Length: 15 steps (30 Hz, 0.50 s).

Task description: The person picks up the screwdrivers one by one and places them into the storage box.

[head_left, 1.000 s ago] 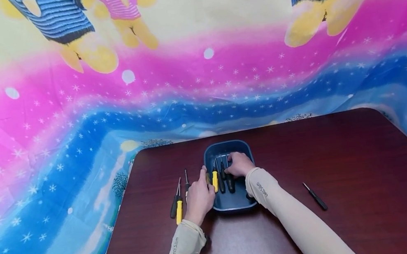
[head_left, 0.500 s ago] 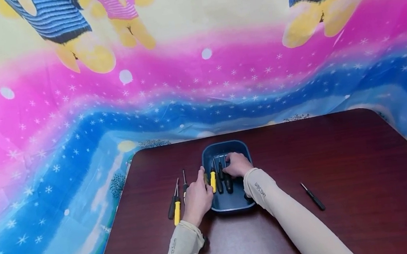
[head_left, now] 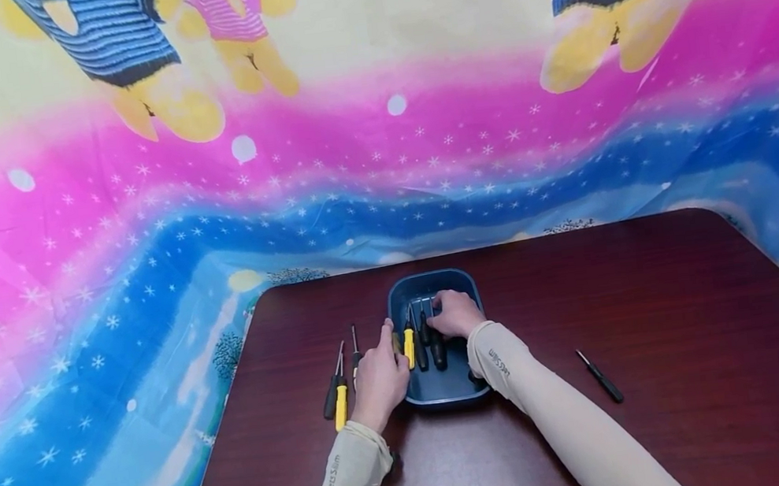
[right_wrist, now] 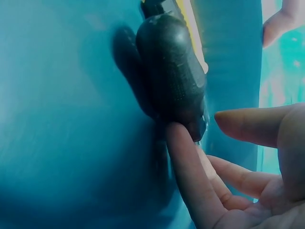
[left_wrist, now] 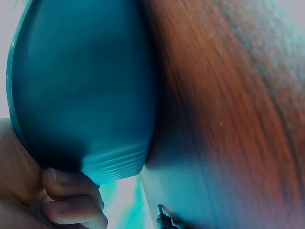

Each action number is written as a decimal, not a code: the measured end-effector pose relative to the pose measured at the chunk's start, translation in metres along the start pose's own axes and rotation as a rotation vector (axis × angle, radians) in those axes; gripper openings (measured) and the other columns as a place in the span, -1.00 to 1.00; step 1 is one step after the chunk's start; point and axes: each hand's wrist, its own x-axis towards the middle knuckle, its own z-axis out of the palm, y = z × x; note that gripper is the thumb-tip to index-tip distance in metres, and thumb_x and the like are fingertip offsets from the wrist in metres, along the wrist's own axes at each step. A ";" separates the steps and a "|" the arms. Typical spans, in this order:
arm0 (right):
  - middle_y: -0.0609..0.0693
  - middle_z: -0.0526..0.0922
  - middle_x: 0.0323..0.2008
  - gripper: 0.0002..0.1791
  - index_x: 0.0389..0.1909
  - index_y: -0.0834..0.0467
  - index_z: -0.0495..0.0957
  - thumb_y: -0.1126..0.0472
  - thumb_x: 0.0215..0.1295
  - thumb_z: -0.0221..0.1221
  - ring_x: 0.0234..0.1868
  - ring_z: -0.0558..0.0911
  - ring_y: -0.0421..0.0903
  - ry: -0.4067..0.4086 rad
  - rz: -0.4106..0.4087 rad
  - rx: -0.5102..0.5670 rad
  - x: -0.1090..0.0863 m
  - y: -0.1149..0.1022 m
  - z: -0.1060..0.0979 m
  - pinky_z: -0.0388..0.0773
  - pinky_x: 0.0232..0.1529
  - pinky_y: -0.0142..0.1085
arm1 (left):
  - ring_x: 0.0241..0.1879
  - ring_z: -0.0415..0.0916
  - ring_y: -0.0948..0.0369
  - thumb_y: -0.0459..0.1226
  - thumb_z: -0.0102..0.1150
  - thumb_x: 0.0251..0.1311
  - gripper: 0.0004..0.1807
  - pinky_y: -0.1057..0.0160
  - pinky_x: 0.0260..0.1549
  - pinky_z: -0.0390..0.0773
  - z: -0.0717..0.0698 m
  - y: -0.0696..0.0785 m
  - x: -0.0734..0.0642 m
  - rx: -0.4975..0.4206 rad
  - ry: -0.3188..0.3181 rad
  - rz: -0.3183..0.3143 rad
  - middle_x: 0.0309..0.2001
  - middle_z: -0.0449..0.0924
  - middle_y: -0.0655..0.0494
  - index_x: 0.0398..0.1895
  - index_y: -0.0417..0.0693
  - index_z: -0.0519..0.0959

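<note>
My left hand (head_left: pixel 379 379) holds the left rim of a dark blue tray (head_left: pixel 448 389); in the left wrist view its fingers (left_wrist: pixel 71 200) curl against the tray's outer wall. My right hand (head_left: pixel 457 315) reaches into the tray from the right. In the right wrist view, a fingertip touches the neck end of a thick black screwdriver (right_wrist: pixel 169 67), while the thumb stands apart from it. Beside this lie a yellow-handled screwdriver (head_left: pixel 410 348) and more black-handled screwdrivers, handles toward me. The right hand hides part of the shafts in the head view.
Left of the tray, a black screwdriver (head_left: pixel 332 396), a yellow screwdriver (head_left: pixel 341 406) and another (head_left: pixel 355 349) partly behind the left hand lie on the dark wooden table (head_left: pixel 649 271). One black screwdriver (head_left: pixel 599 376) lies at the right. A printed cloth (head_left: pixel 463 124) hangs behind.
The whole view shifts slightly with the head. Both hands, the tray and the screwdrivers keep their places.
</note>
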 end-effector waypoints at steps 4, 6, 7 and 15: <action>0.16 0.71 -0.02 -0.49 0.31 0.23 0.52 0.11 0.41 0.29 -0.46 0.73 -0.14 0.000 -0.019 -0.004 -0.001 0.000 -0.004 0.68 -0.13 -0.13 | -0.66 0.37 0.20 -0.23 0.20 0.42 -0.26 0.23 -0.47 0.46 0.002 0.000 0.001 0.001 -0.002 0.004 -0.64 0.42 0.16 0.62 0.00 0.20; 0.16 0.73 -0.05 -0.49 0.30 0.23 0.53 0.11 0.42 0.29 -0.43 0.74 -0.12 0.001 -0.033 0.006 -0.003 -0.001 -0.007 0.67 -0.07 -0.09 | -0.66 0.37 0.20 -0.23 0.20 0.42 -0.26 0.23 -0.48 0.46 0.002 0.000 0.001 -0.001 -0.003 0.005 -0.64 0.42 0.16 0.62 0.00 0.20; 0.15 0.73 -0.06 -0.50 0.29 0.23 0.53 0.11 0.42 0.29 -0.42 0.75 -0.11 0.002 -0.045 0.013 -0.004 -0.002 -0.010 0.67 -0.05 -0.07 | -0.66 0.36 0.20 -0.23 0.20 0.42 -0.26 0.23 -0.49 0.46 0.002 0.000 0.001 -0.002 -0.002 0.006 -0.64 0.41 0.16 0.61 0.00 0.20; 0.13 0.76 -0.17 -0.55 0.26 0.21 0.57 0.11 0.44 0.27 -0.27 0.78 0.05 -0.021 -0.138 0.135 -0.030 -0.022 -0.033 0.68 -0.10 -0.07 | -0.70 0.34 0.19 -0.26 0.19 0.40 -0.27 0.22 -0.58 0.40 0.003 -0.001 0.003 0.022 0.027 0.026 -0.68 0.40 0.15 0.61 -0.03 0.22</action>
